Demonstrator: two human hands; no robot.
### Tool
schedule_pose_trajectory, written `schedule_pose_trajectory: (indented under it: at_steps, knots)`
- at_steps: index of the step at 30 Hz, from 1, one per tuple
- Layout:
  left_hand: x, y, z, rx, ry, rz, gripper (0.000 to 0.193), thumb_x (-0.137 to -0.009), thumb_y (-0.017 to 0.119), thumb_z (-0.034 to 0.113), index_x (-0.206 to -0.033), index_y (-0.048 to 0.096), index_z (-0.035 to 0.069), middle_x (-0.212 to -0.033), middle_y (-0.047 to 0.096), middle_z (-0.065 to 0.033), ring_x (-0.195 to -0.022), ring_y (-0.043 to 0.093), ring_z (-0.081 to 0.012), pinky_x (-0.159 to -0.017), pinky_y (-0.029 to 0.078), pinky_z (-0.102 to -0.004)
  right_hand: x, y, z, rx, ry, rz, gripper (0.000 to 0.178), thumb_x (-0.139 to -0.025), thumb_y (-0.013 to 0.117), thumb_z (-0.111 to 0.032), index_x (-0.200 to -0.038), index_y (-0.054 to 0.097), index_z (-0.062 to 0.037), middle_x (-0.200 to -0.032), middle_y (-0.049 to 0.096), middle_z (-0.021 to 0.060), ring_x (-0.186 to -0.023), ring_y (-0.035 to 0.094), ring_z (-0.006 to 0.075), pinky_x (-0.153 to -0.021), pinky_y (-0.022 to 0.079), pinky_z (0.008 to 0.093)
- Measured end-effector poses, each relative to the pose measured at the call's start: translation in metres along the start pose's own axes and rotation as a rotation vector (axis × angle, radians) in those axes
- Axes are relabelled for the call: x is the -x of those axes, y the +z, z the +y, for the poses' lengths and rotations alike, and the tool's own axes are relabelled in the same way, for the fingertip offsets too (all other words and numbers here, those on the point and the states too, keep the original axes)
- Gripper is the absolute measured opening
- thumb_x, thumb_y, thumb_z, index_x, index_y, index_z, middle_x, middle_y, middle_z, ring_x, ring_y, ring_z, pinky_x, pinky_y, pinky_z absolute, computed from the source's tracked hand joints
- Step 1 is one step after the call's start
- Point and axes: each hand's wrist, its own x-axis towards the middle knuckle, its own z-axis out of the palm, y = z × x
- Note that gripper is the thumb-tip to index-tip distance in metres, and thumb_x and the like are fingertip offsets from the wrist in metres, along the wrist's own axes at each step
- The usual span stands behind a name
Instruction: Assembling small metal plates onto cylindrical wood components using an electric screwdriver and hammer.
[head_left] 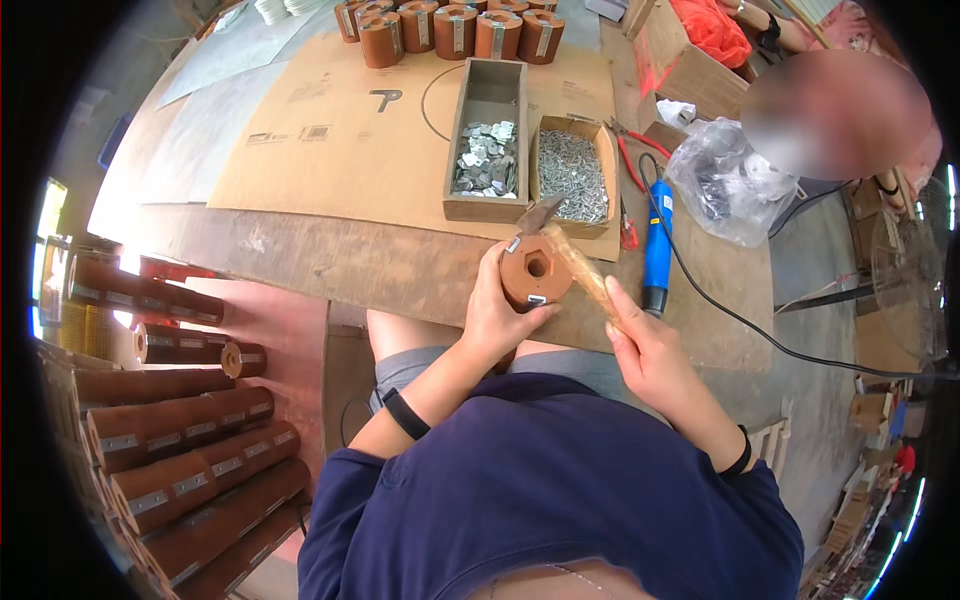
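Observation:
My left hand (492, 318) is wrapped round a reddish-brown cylinder (518, 278) at the table's near edge. A hole shows in the middle of its end face, and small metal clips sit at its rim. My right hand (648, 348) grips the wooden handle of a hammer (584, 274). The hammer's dark metal head is over the far side of the cylinder; whether it touches cannot be made out. Just beyond stand a long wooden box (462, 205) with small metal plates in it and a cardboard box (603, 226) full of screws or nails.
A blue corded power tool (657, 240), red-handled pliers (630, 160) and a clear plastic bag (735, 190) lie at the right. Several brown cylinders (455, 32) stand at the back, and more (190, 430) are stacked at the lower left. A person (850, 100) sits at the far right.

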Motion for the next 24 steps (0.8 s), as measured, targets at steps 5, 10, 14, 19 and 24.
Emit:
schedule_pose_trajectory:
  at_steps: [5, 10, 14, 19, 24]
  knots:
    - [0.0007, -0.0011, 0.0025, 0.03, -0.045, -0.011, 0.086, -0.054, 0.082, 0.018, -0.123, 0.032, 0.003, -0.116, 0.045, -0.0158, -0.107, 0.049, -0.0306, -0.087, 0.043, -0.0368, 0.0021, 0.0028, 0.003, 0.088, 0.0, -0.076, 0.054, -0.083, 0.05, -0.007, -0.134, 0.032, -0.0104, -0.076, 0.058, 0.017, -0.062, 0.056, 0.033, -0.056, 0.044, 0.0407]
    - [0.0002, -0.0004, 0.0024, -0.006, -0.009, -0.003, 0.087, -0.054, 0.082, 0.018, -0.123, 0.031, 0.003, -0.115, 0.046, -0.0159, -0.106, 0.05, -0.0311, -0.087, 0.043, -0.0373, 0.0028, 0.0023, 0.0029, 0.044, -0.008, -0.035, 0.054, -0.084, 0.05, -0.008, -0.134, 0.031, -0.0093, -0.075, 0.058, 0.0172, -0.062, 0.056, 0.0333, -0.055, 0.044, 0.0413]
    - [0.0006, -0.001, 0.002, -0.009, -0.047, -0.009, 0.087, -0.054, 0.082, 0.018, -0.123, 0.031, 0.003, -0.114, 0.047, -0.0159, -0.106, 0.051, -0.0312, -0.086, 0.043, -0.0376, 0.0034, 0.004, 0.0033, 0.083, -0.029, -0.056, 0.054, -0.084, 0.05, -0.008, -0.135, 0.031, -0.0091, -0.073, 0.058, 0.0175, -0.062, 0.056, 0.0337, -0.055, 0.044, 0.042]
    - [-0.0002, -0.0009, 0.0055, 0.0, -0.052, -0.021, 0.087, -0.054, 0.082, 0.019, -0.123, 0.03, 0.003, -0.114, 0.047, -0.0158, -0.106, 0.051, -0.031, -0.086, 0.044, -0.0379, 0.0028, 0.0043, 0.0061, 0.05, -0.029, -0.031, 0.055, -0.084, 0.05, -0.007, -0.135, 0.03, -0.0092, -0.076, 0.058, 0.0184, -0.063, 0.056, 0.034, -0.055, 0.044, 0.042]
    - [-0.0017, -0.0048, 0.0023, -0.027, -0.081, -0.073, 0.093, -0.053, 0.083, 0.022, -0.126, 0.028, 0.004, -0.12, 0.042, -0.0176, -0.109, 0.047, -0.0337, -0.089, 0.042, -0.0387, -0.0012, -0.004, -0.0005, -0.056, -0.032, 0.022, 0.054, -0.084, 0.051, -0.006, -0.135, 0.031, -0.008, -0.084, 0.059, 0.0204, -0.065, 0.058, 0.0317, -0.058, 0.046, 0.0363]
